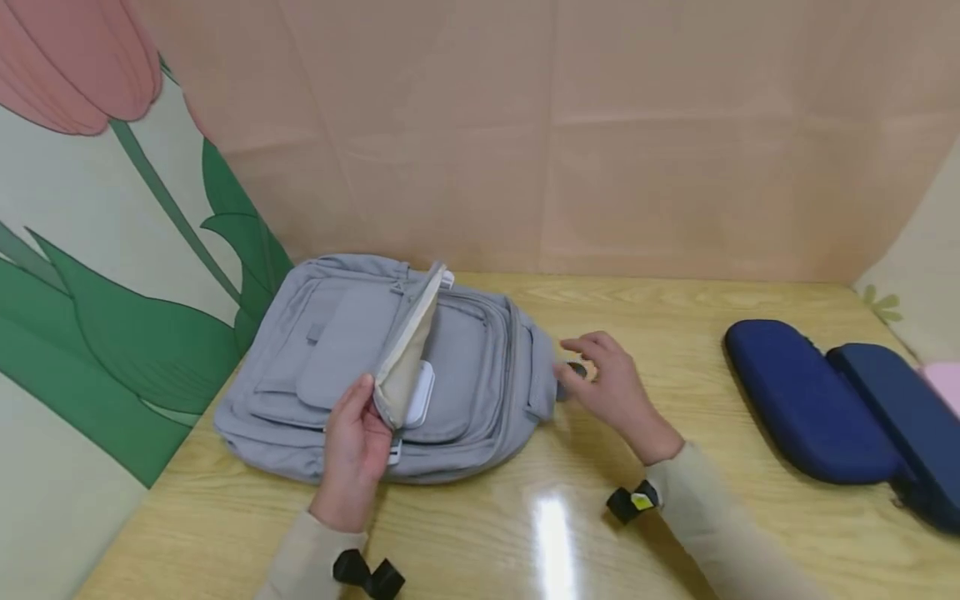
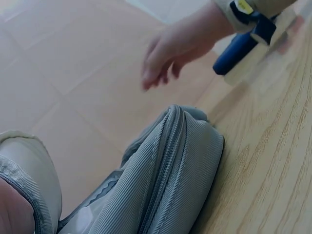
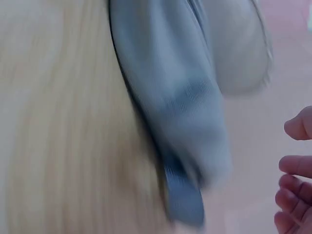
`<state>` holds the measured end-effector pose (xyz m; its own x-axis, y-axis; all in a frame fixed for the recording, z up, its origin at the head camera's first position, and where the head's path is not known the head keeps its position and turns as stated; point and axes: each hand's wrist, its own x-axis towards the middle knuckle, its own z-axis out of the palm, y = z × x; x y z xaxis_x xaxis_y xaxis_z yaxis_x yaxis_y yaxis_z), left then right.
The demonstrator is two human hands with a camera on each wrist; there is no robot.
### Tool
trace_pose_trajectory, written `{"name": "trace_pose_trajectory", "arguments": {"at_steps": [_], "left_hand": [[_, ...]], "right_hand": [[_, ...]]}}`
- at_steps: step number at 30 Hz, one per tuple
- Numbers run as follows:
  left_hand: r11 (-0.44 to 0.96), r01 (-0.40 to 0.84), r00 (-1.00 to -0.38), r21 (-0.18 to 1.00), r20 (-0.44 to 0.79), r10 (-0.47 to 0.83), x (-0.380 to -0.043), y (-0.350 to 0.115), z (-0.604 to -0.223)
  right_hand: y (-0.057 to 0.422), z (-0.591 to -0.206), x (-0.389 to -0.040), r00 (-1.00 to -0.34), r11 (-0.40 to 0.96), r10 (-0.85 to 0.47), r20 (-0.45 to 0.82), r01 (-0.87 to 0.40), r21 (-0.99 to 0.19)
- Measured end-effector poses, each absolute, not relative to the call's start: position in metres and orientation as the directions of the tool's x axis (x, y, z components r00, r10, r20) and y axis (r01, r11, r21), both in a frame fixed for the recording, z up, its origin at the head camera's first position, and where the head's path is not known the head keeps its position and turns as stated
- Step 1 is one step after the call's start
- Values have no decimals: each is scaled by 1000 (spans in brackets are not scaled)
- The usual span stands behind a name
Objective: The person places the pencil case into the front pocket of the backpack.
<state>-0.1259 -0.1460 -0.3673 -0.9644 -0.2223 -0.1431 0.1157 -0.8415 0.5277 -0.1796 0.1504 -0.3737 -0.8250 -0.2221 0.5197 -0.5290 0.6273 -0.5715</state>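
A grey backpack [image 1: 360, 333] lies on its back on the wooden table, its top end to the right. My left hand [image 1: 354, 454] holds up the edge of the front pocket flap [image 1: 408, 350], whose pale lining shows. Below the flap, a white item with rounded corners [image 1: 422, 396] sticks out in part; its kind cannot be told. In the head view my right hand [image 1: 615, 392] hovers by the backpack's top handle, fingers loosely bent. The right wrist view shows those fingers [image 3: 295, 168] holding nothing, apart from the blurred bag.
Two dark blue zip cases, one rounded [image 1: 810, 404] and one longer [image 1: 903, 425], lie at the table's right side, overlapping. A pink thing [image 1: 943, 383] shows at the right edge. Behind the table hangs a pinkish cloth [image 1: 555, 142]; a tulip-patterned wall [image 1: 150, 333] stands left.
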Motion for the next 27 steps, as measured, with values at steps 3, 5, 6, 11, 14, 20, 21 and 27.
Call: {"name": "trace_pose_trajectory", "arguments": {"at_steps": [3,5,6,11,14,20,21,27], "left_hand": [[-838,115,-964,533,-144,-224,-127,-146,-367],[-834,115,-963,539,-145,-226,-128,-146,-366],[-835,115,-963,538,-147,-227,-128,-146,-366],[-841,114,-961,529,-155,-228,-127,-147,-366],[-843,108,-959,528,-168,-228,-127,-147,-366],[-841,94,-956,533,-189,-226,-128,-149,-365],[-839,93,-956,536,-187,-226,-128,-149,-366],[-841,94,-958,533,-182,-223,-128,-148,-367]], "right_hand": [[186,-370,-176,-853,706,-139,503,-441,-554],[209,-366,-171,-872,750,-89,482,-377,-544],[220,-365,-167,-879,768,-69,471,-349,-537],[271,-365,-147,-933,841,37,357,-164,-516],[299,-367,-137,-950,860,120,287,-45,-509],[342,-374,-124,-940,864,314,136,223,-451],[348,-377,-123,-932,857,347,105,270,-438],[370,-392,-116,-895,826,446,8,408,-390]]}}
